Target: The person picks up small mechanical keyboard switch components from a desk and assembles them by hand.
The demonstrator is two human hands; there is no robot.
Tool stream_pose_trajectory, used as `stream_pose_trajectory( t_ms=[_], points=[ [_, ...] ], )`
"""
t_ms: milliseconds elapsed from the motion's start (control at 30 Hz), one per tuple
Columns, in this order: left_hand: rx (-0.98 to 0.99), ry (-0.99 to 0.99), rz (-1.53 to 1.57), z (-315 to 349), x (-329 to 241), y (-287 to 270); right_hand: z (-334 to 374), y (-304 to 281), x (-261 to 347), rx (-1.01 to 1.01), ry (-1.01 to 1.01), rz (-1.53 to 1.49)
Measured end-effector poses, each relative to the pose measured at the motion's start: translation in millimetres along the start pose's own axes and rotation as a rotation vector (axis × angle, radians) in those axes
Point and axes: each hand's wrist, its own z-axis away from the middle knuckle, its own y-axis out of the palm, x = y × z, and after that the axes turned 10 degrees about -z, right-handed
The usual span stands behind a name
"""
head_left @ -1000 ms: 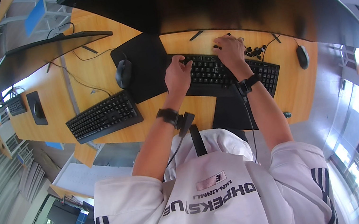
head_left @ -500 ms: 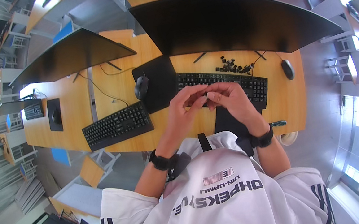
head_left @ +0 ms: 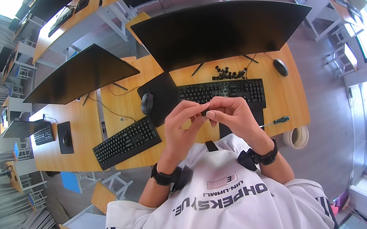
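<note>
Close in front of my chest my two hands meet at the fingertips. Between them is a small black keycap (head_left: 205,112), mostly covered by the fingers. Thumb and fingers of my left hand (head_left: 180,127) pinch it from one side, and those of my right hand (head_left: 233,114) from the other. Just beyond the hands lies a black keyboard (head_left: 247,88), its near edge partly hidden by them. Part of its key field looks greenish. Behind it, loose black keycaps (head_left: 229,73) are heaped on the wooden desk (head_left: 286,113).
A large monitor (head_left: 223,31) stands behind the keycaps. At the right are a mouse (head_left: 280,67) and a screwdriver (head_left: 282,120). To the left lie a black mouse pad (head_left: 160,91) with another mouse (head_left: 147,102) and a second keyboard (head_left: 127,141). A pale bucket (head_left: 296,137) stands below the desk's right edge.
My view has tilted up and shifted, so the desk sits lower in the picture and the screwdriver and bucket show more fully. Both hands have drawn slightly nearer my chest, still pinching the keycap.
</note>
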Motion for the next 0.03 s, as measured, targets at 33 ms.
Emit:
stream_pose_trajectory(
  t_ms=[33],
  points=[
    [0.059,-0.068,0.006,-2.4,-5.0,-0.1,1.4,-4.6,-3.1,-0.007,0.026,0.025]
  ],
)
